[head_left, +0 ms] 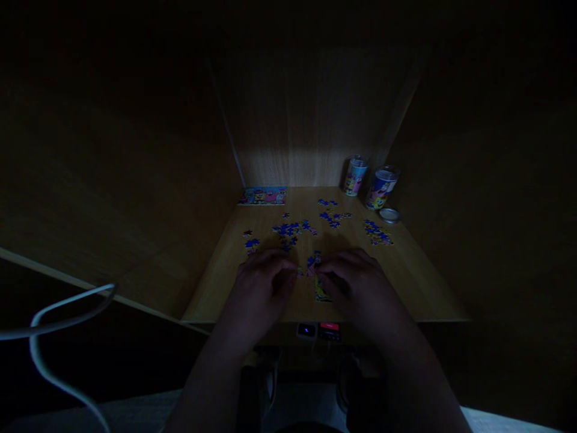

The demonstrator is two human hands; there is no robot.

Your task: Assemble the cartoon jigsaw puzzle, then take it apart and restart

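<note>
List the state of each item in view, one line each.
Left hand: curled down over the pieces, grip unclear
Right hand: fingers over the yellow puzzle piece, grip unclear
Yellow puzzle piece: lying flat, partly covered
Blue jigsaw pieces: loose, in scattered clusters
Cartoon canisters: two, upright
Round metal lid: lying flat beside a canister
Picture card: lying flat by the back wall

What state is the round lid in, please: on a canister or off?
Off: the round lid lies flat on the wooden table beside a printed canister.
</note>
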